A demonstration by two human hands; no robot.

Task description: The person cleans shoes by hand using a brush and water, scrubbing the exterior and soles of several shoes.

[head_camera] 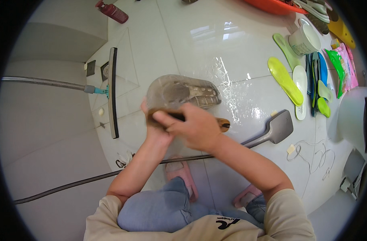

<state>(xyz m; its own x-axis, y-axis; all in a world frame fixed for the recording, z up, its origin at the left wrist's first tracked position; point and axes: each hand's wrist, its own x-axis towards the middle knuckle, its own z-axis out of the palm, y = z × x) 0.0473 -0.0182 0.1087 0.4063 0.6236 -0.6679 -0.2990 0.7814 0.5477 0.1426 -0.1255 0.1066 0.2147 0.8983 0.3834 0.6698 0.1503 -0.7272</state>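
A wet shoe [183,90] with a pale, translucent-looking rim and a brown patterned part lies tilted above the tiled floor, its far edge blurred. My left hand [159,126] supports it from the near left side, mostly hidden behind the other hand. In my right hand [191,123] is a wooden-handled brush [224,125], its handle end sticking out to the right of the palm; its head is pressed against the shoe's near side and blurred, and the bristles are hard to see.
A floor squeegee [112,93] stands at left. A grey shower-type hose or pole [81,180] crosses near my feet towards a grey scoop [281,126]. Insoles [285,81], a white tub [305,39], a red basin [276,6] and a dark red bottle [112,12] lie around. The floor is wet.
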